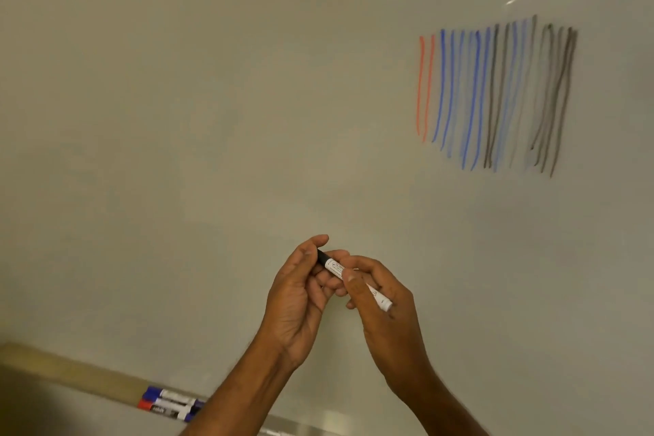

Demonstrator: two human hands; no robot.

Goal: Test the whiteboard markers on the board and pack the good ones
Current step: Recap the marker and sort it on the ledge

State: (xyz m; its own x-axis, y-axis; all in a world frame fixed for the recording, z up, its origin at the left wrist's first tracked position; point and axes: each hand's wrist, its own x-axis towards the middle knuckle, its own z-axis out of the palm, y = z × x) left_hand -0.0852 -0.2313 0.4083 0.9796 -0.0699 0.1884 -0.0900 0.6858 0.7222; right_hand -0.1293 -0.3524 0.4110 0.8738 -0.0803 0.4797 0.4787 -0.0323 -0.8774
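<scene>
**Head view.** Landmark: the block of test strokes (pixel 495 95) on the whiteboard (pixel 212 117), red at its left, blue in the middle, black and grey at its right.

Below and to the left of the strokes I see the marker (pixel 336 267), white-barrelled with a black cap (pixel 322 256), held slantwise between both hands. The left hand (pixel 297 297) pinches the cap end between thumb and curled fingers. The right hand (pixel 385 301) is wrapped round the barrel, thumb pressed on the label. I read this two-handed hold as a pull or push along the marker's axis: one hand steadies the barrel while the other works the cap. Whether the cap is coming off or going on I cannot tell.

Far below and left of the strokes, spare markers (pixel 170 403) lie on the ledge (pixel 70 370), presumably parked within reach.

Not resolved:
- the nib, hidden under the cap
- the label print, too small to read
- the count of spare markers, whose right ends pass behind the left forearm (pixel 240 393)
- any packing container, since none appears in frame
</scene>
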